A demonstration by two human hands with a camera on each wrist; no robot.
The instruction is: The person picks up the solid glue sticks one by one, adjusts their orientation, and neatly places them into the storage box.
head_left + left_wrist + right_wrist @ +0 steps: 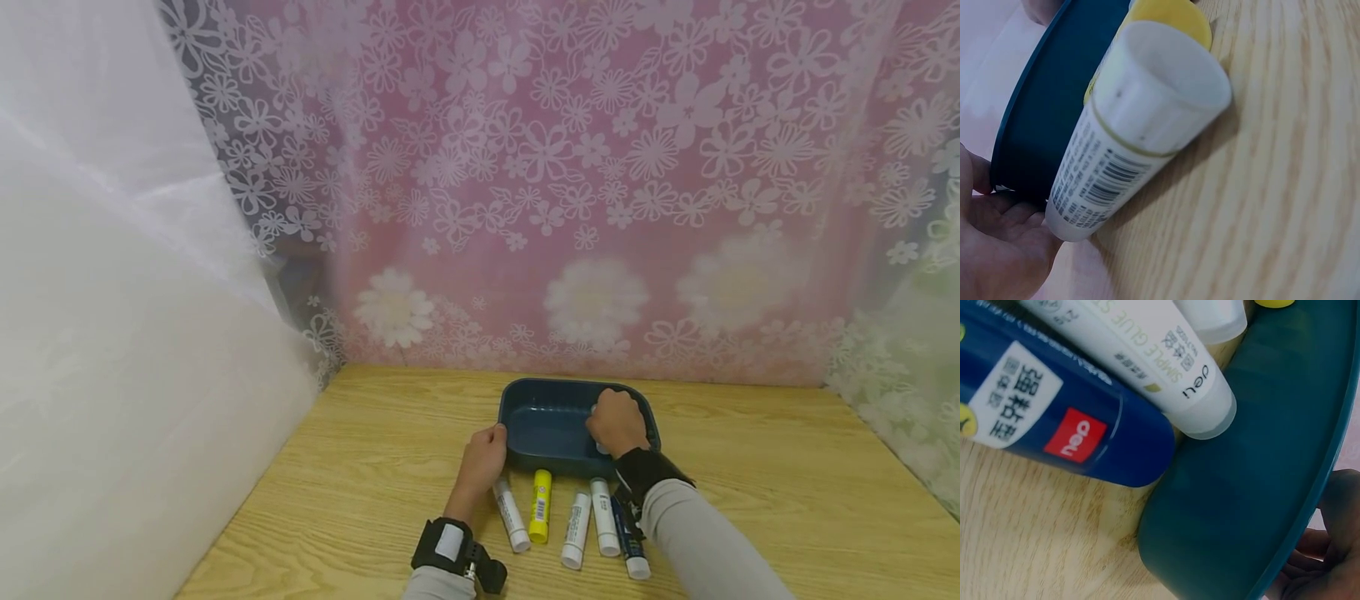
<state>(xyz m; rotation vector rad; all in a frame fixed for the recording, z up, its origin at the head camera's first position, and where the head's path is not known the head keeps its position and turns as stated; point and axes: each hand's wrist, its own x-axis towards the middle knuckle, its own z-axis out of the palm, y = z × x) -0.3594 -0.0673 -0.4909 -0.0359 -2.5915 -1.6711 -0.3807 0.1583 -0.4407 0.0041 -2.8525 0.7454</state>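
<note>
A dark teal tray (555,462) with rounded corners stands on the table. My left hand (482,460) grips its left end, thumb at the rim and fingers (1013,219) curled against the outer wall. My right hand (618,423) is inside the tray at its right end, fingers curled round a pale object (602,448) that is mostly hidden; its kind does not show. In front of the tray lie several glue sticks: a white one (1116,137) near my left hand, a yellow one (540,507), two more white ones (576,531), and a dark blue one (1085,419) below my right wrist.
The wooden table (360,475) extends to both sides of the tray. Behind it hangs a pink flowered curtain (562,208), with a white sheet (150,333) along the left. Both wrists wear black camera straps (442,542).
</note>
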